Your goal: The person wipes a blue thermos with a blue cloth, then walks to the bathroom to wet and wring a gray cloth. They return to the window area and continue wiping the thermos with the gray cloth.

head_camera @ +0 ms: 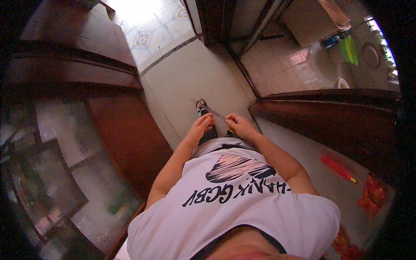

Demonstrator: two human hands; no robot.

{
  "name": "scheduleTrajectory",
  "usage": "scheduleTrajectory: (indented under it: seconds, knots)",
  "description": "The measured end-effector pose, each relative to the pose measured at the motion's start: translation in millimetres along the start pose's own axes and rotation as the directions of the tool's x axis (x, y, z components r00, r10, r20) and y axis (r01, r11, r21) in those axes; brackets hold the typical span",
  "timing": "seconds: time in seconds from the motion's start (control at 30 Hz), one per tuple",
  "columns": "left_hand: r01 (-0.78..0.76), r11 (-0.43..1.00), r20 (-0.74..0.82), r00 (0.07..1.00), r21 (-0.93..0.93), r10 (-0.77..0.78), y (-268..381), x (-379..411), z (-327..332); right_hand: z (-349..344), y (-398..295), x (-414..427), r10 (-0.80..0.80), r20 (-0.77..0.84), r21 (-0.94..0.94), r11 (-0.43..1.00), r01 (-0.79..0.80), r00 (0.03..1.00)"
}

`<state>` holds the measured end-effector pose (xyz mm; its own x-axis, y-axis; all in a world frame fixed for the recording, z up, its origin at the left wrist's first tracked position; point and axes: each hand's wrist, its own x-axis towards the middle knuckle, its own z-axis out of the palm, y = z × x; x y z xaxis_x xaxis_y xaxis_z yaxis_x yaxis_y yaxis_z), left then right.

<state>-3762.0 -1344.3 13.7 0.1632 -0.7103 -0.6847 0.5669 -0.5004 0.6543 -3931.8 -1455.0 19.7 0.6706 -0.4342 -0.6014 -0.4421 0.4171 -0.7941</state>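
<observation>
My left hand (205, 122) is in front of my waist with its fingers bent. Close by on the right, my right hand (235, 123) has its thumb and fingertips drawn together. A small gap lies between the two hands. A faint thin line runs near the fingertips; whether it is a thread or a floor mark, I cannot tell, nor whether either hand holds anything. Below my hands are dark trousers and one foot in a dark open-toed sandal (201, 104). My white T-shirt (240, 208) bears a print and black lettering.
A pale tiled floor (185, 74) leads to a threshold and a patterned tile floor (152, 35). Dark wooden door frames and panels (120, 130) flank the passage. Through the right doorway are a green basin (349, 50) and a tiled floor. Red decorations (372, 195) hang at lower right.
</observation>
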Motion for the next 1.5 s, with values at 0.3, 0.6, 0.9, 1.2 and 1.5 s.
scheduleTrajectory:
  seconds: [0.3,0.6,0.9,1.2,1.5]
  knots:
    - [-0.138,0.985,0.063,0.989,0.107,0.132,137,77,-39,10,-81,100,-0.023,-0.012,-0.068,0.997,0.022,1.0]
    - [-0.131,0.765,0.392,0.904,0.631,-0.168,178,159,15,-14,-81,94,-0.04,-0.414,-0.071,0.997,0.012,0.909]
    - [-0.256,0.662,0.473,0.865,0.704,-0.169,179,176,85,-75,-93,77,-0.143,-0.487,-0.188,0.981,0.056,0.861]
    - [-0.291,0.686,0.495,0.861,0.667,-0.116,157,200,117,-120,-89,66,-0.204,-0.479,-0.237,0.967,0.098,0.854]
    - [-0.21,0.691,0.506,0.824,0.692,-0.256,173,218,162,-145,-79,61,-0.076,-0.583,-0.033,0.997,0.07,0.809]
